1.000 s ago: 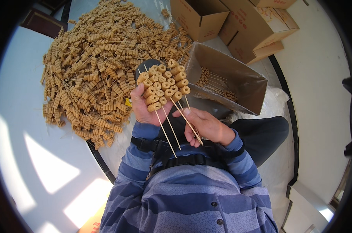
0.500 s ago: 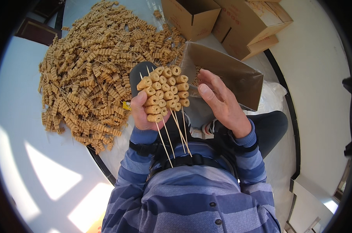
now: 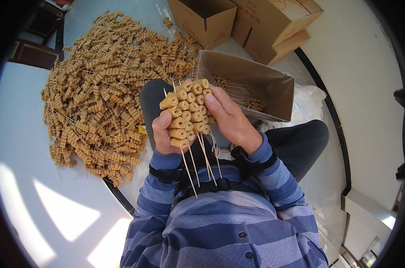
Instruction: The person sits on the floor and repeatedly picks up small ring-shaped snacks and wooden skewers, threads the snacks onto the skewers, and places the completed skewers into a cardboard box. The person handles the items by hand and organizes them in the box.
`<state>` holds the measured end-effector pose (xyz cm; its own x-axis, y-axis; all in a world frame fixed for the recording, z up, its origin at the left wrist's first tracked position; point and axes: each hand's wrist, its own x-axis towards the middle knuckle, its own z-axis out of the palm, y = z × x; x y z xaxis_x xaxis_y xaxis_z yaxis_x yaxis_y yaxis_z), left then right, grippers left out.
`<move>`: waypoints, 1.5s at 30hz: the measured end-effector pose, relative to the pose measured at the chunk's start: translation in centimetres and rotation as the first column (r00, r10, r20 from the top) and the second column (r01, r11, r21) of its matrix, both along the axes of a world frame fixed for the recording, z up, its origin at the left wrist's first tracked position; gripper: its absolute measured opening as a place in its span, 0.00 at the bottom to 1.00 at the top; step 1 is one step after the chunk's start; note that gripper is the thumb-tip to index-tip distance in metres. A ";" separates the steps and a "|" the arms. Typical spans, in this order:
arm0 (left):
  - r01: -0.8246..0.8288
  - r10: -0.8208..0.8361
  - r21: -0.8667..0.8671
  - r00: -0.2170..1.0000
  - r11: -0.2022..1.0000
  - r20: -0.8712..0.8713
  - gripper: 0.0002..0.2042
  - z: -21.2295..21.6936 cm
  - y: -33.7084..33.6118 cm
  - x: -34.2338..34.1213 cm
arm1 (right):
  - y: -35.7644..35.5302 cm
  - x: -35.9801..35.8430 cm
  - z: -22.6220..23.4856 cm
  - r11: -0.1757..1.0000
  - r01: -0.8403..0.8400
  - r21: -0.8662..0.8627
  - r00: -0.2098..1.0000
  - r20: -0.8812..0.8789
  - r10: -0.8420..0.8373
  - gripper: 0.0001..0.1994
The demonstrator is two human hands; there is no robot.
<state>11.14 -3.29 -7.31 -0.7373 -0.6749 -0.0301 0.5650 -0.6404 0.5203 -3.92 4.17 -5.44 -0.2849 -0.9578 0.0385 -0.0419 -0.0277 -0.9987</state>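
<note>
A bundle of skewers [image 3: 187,108] threaded with golden-brown, hollow tube-shaped pieces is held in front of my lap. My left hand [image 3: 163,134] grips it from the left, thumb along the near left pieces. From the other side my right hand [image 3: 233,120] presses against the bundle, fingers partly hidden behind it. Bare wooden sticks point down toward my waist, and a few sharp tips stick out at the far left. Beyond my right hand is an open cardboard box [image 3: 274,91] with similar skewer bundles [image 3: 255,104] lying inside.
A large heap of loose skewers [image 3: 99,89] covers the floor at the far left. More cardboard boxes [image 3: 220,29] stand at the back. Clear plastic sheeting [image 3: 312,100] lies right of the open box. My bent leg [image 3: 300,140] is below that box.
My right hand has moved left from open air onto the bundle's right side. The bundle stays in my left hand. The view has shifted, showing more of the box's inside.
</note>
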 end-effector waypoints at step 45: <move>0.970 -0.106 -0.081 0.058 -0.228 0.993 0.48 1.2 -8.1 -22.7 | 12.5 -10.6 -7.1 0.906 0.341 0.249 0.647 -0.762 -0.034 0.30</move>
<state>-11.55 -11.41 -6.14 -0.7047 0.2031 -0.6798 -0.4661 0.5899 0.6594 -14.55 16.65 -12.53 -0.4847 -0.8747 0.0011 -0.7179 0.3970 -0.5718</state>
